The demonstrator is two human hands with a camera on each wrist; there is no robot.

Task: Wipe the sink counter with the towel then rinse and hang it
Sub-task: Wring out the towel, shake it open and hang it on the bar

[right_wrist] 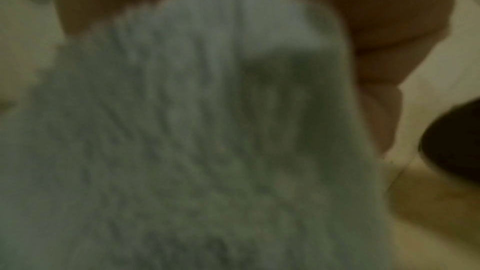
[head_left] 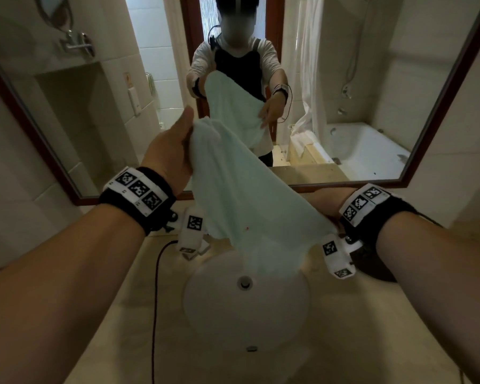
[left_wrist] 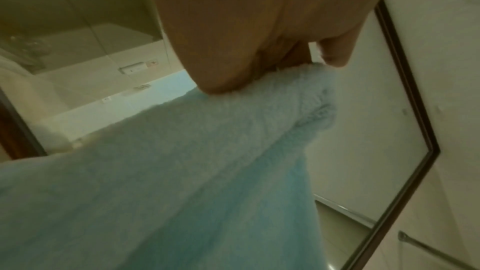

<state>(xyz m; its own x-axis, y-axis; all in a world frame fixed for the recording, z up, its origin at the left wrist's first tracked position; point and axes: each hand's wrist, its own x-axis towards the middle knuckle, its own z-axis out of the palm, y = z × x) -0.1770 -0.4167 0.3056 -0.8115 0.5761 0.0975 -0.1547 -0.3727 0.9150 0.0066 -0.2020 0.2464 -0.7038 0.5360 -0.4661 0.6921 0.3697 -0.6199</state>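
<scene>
The left hand (head_left: 169,151) pinched one upper corner of the pale blue towel (head_left: 241,200), fingers and thumb curled onto the cloth. From there the towel stretched down and across to the right hand (head_left: 334,206), which was mostly hidden behind it; the blurred right wrist view showed its fingers (right_wrist: 376,98) closed round the cloth. The loose lower edge hung below both hands over the white sink (head_left: 219,322) set in the beige worktop (head_left: 358,328), with the mirror (head_left: 372,79) beyond the hands
</scene>
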